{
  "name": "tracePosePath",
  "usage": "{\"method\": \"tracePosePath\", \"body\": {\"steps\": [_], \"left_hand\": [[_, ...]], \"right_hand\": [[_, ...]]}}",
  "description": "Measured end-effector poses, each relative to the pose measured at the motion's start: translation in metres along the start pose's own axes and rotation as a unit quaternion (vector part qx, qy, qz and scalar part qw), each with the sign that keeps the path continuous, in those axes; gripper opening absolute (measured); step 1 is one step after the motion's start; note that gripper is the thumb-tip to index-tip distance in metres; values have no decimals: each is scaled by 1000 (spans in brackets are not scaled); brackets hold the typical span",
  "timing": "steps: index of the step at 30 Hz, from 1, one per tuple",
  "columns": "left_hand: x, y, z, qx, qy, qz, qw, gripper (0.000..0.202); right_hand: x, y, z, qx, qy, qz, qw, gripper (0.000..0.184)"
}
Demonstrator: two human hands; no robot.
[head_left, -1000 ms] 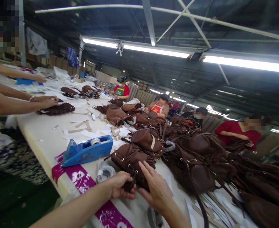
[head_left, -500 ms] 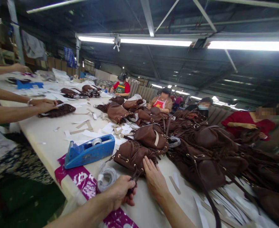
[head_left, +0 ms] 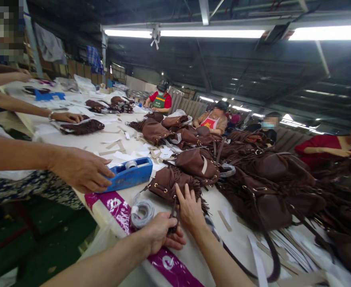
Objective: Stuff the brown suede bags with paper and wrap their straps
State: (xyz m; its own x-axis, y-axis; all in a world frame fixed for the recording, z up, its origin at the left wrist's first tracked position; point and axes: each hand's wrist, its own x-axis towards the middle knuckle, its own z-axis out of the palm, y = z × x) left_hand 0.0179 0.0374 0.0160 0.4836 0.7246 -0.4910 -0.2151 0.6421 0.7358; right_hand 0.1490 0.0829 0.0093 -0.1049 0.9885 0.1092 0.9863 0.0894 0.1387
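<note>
My left hand (head_left: 160, 233) is closed on the dark drawstring cord (head_left: 174, 217) of a brown fringed bag (head_left: 171, 184) lying on the long white table (head_left: 82, 143). The fingers of my right hand (head_left: 189, 207) are stretched out and rest on the near edge of that bag, close beside the cord. A coil of grey cord (head_left: 142, 211) lies just left of my hands.
A co-worker's hand (head_left: 81, 169) reaches in from the left onto a blue tape dispenser (head_left: 130, 175). Many brown bags (head_left: 259, 187) are heaped along the table to the right. Paper scraps (head_left: 151, 153) litter the middle. Several other people work at the far side and on the left.
A co-worker's arm has come in from the left and reached the tape dispenser. My right hand slid up onto the bag. The camera has tilted down and drawn closer.
</note>
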Motion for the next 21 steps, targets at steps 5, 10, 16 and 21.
{"method": "tracePosePath", "body": {"steps": [5, 10, 16, 21], "left_hand": [[3, -3, 2, 55, 12, -17, 998, 12], [-4, -1, 3, 81, -12, -16, 996, 9], [-1, 5, 2, 82, -4, -20, 996, 10], [9, 19, -7, 89, -8, -63, 994, 24]], "right_hand": [[-7, 4, -7, -2, 12, -20, 1000, 74], [-26, 12, -23, -34, 90, -205, 974, 75], [-10, 5, -7, -17, 33, -148, 988, 59], [-12, -3, -32, -27, 22, -125, 992, 61]]}}
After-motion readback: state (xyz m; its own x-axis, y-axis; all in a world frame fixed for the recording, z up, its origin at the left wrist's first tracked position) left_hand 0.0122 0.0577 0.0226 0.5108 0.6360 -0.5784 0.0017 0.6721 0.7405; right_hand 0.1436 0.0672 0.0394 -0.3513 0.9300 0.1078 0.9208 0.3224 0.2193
